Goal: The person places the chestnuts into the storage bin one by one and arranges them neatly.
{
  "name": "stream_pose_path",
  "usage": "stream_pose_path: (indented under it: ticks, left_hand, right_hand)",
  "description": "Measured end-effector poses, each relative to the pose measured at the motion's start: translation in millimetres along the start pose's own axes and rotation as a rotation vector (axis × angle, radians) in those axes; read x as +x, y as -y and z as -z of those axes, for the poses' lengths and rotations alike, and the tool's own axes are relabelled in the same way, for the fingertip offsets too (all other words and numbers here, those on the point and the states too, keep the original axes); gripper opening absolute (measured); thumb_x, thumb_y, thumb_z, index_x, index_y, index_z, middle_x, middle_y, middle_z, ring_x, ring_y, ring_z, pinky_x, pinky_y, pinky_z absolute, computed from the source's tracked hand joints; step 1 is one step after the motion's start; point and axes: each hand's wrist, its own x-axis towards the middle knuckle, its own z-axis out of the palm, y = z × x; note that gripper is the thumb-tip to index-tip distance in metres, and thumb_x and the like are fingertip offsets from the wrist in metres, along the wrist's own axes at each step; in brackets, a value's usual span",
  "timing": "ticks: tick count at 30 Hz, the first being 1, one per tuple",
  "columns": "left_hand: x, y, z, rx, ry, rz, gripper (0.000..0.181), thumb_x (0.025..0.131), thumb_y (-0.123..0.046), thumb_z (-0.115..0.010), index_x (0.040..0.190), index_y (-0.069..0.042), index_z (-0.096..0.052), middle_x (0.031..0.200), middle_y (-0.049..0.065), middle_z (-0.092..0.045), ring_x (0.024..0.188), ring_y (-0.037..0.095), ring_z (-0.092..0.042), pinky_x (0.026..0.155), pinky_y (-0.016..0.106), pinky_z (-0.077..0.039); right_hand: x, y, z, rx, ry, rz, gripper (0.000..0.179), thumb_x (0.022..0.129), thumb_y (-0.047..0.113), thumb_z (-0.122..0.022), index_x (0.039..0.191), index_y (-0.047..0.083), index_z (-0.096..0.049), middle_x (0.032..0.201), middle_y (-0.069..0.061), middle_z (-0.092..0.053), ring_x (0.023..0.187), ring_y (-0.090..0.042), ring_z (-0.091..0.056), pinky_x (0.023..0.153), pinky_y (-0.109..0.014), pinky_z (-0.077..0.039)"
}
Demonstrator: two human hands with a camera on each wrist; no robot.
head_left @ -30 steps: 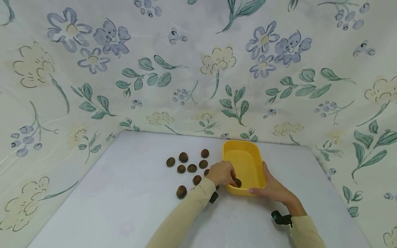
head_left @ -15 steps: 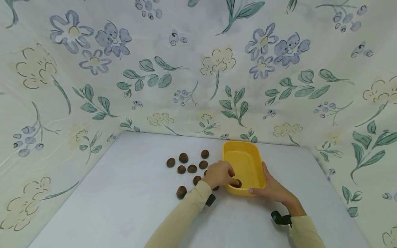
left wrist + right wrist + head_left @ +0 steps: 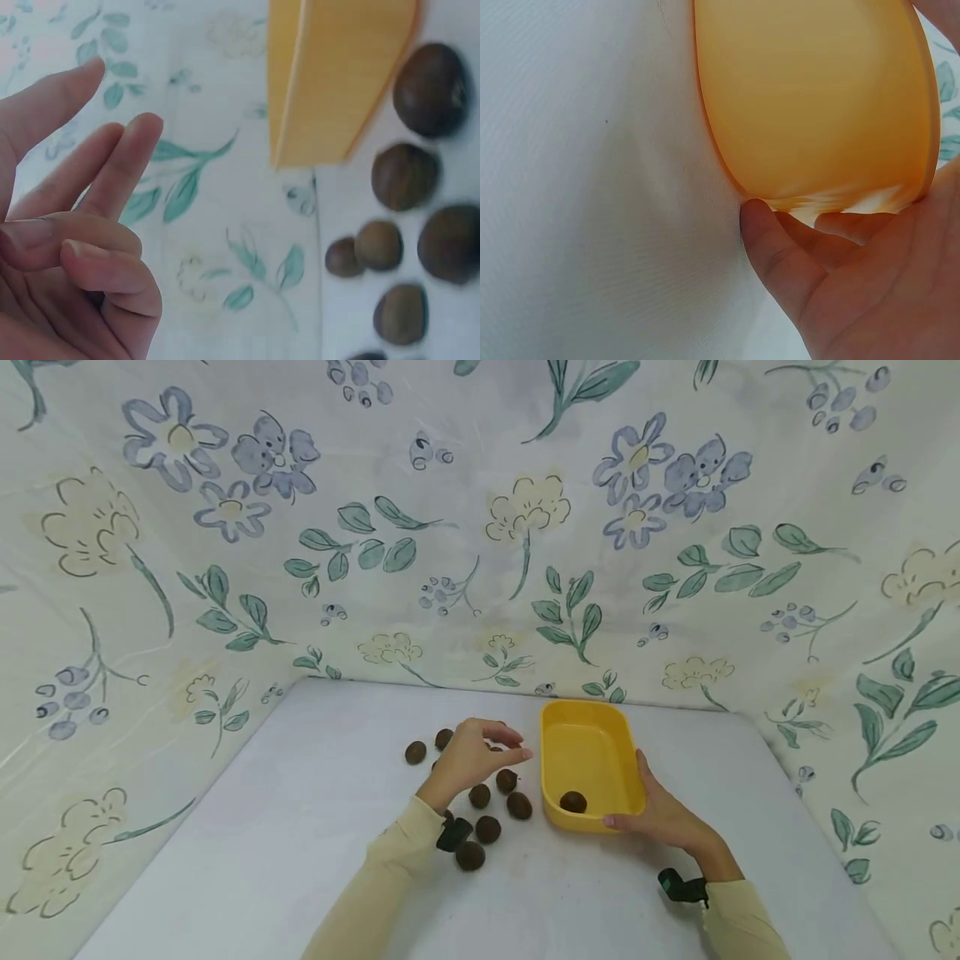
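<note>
Hovering above the table, the bare left hand (image 3: 472,756) reaches in from my lower left, its fingers pointing right toward a yellow, round-cornered, plastic-looking container (image 3: 588,747) but apart from it. Thumb and fingers stand well spread with nothing between them; on the left wrist feed I see two of its fingers bent in toward the palm. The right hand (image 3: 667,814) comes from the lower right and grips that container, thumb over the near edge, fingers along the outer right wall. Both forearms wear cream sleeves (image 3: 375,877). I count one container, upright on the white tabletop (image 3: 262,827), with one brown, rounded, nut-like ball (image 3: 573,802) inside, left of centre at the near end. To the container's left I count seven loose brown balls (image 3: 519,806) in fairly plain sight, the closest just beside its wall; slivers of others show around the left hand and wrist, so I cannot tell the full number.
</note>
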Motion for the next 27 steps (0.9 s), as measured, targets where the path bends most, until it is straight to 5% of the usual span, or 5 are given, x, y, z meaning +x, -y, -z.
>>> stream_pose_path:
  ticks: [3, 14, 18, 23, 27]
  left_hand:
    - [-10.1, 7.0, 15.3, -0.027, -0.040, 0.002, 0.024, 0.087, -0.034, -0.083, 0.103, -0.017, -0.081, 0.102, -0.003, -0.078, 0.110, 0.021, -0.065, 0.104, 0.045, -0.053]
    - [-47.0, 51.1, 56.3, -0.010, -0.182, 0.028, 0.025, 0.089, -0.030, -0.082, 0.106, -0.011, -0.080, 0.107, 0.005, -0.079, 0.106, 0.021, -0.067, 0.095, 0.041, -0.054]
    - [-50.4, 69.5, 72.2, 0.013, -0.263, 0.072, 0.029, 0.090, -0.030, -0.081, 0.110, -0.009, -0.079, 0.108, 0.009, -0.080, 0.105, 0.023, -0.065, 0.090, 0.038, -0.053]
    - [-48.7, 91.0, 87.2, 0.040, -0.328, 0.146, 0.041, 0.091, -0.036, -0.080, 0.119, -0.006, -0.076, 0.115, 0.014, -0.077, 0.127, 0.030, -0.060, 0.108, 0.050, -0.049]
    - [-46.8, 102.7, 91.2, 0.081, -0.357, 0.192, 0.047, 0.091, -0.037, -0.079, 0.122, -0.003, -0.074, 0.116, 0.016, -0.077, 0.117, 0.034, -0.061, 0.096, 0.041, -0.050]
  right_hand:
    - [0.0, 0.8, 1.4, -0.001, -0.004, -0.007, 0.138, 0.080, 0.053, -0.081, 0.163, 0.010, 0.021, 0.173, -0.026, -0.006, 0.142, -0.040, -0.038, 0.118, -0.070, -0.031]
    - [1.6, 0.5, 2.4, -0.003, -0.005, 0.009, 0.139, 0.079, 0.053, -0.082, 0.163, 0.010, 0.020, 0.172, -0.026, -0.009, 0.139, -0.039, -0.040, 0.119, -0.068, -0.033]
    - [1.4, 0.8, 2.1, 0.003, 0.002, 0.012, 0.139, 0.079, 0.053, -0.082, 0.163, 0.011, 0.021, 0.172, -0.026, -0.008, 0.139, -0.038, -0.040, 0.118, -0.068, -0.033]
    - [1.2, 0.1, 1.3, 0.008, -0.003, 0.014, 0.139, 0.079, 0.053, -0.082, 0.163, 0.011, 0.020, 0.172, -0.025, -0.009, 0.138, -0.038, -0.040, 0.118, -0.068, -0.034]
    - [1.2, -1.0, 0.1, 0.012, -0.007, 0.016, 0.138, 0.079, 0.052, -0.082, 0.163, 0.011, 0.019, 0.172, -0.025, -0.010, 0.136, -0.037, -0.041, 0.118, -0.067, -0.034]
